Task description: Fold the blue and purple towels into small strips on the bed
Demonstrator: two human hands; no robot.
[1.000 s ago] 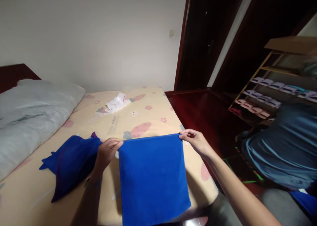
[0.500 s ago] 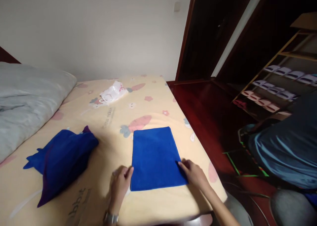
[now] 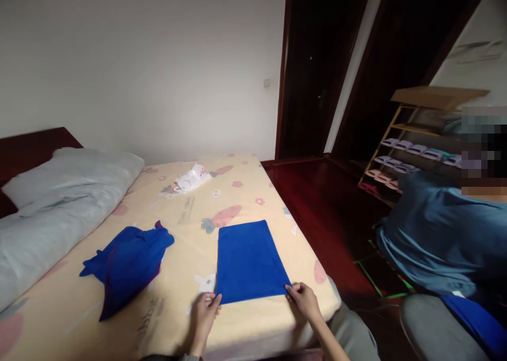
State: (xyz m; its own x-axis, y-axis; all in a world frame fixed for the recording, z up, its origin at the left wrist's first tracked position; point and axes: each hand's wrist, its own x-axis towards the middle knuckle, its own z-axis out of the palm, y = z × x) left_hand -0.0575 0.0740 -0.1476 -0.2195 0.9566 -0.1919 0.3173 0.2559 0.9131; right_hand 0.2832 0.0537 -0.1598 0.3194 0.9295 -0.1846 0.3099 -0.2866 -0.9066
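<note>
A flat blue rectangular cloth (image 3: pixel 251 263) lies smooth on the patterned bed sheet (image 3: pixel 186 276). At its near left corner, my left hand (image 3: pixel 208 311) is closed, thumb and fingers pinching the cloth. My right hand (image 3: pixel 304 300) pinches the near right corner in the same way. Left of my hands rests a crumpled blue cloth (image 3: pixel 129 260) with purple edging, touched by neither hand.
A white plastic bag (image 3: pixel 193 178) sits farther up the bed, and a grey quilt (image 3: pixel 75 202) lies along the left. To the right are a seated person in a blue shirt (image 3: pixel 439 229), a grey stool (image 3: pixel 431 324) and a shoe rack (image 3: pixel 396 144).
My right hand has slid from the cloth's right edge down to its near right corner. My left hand has moved to the near left corner. The view has tilted up and turned right.
</note>
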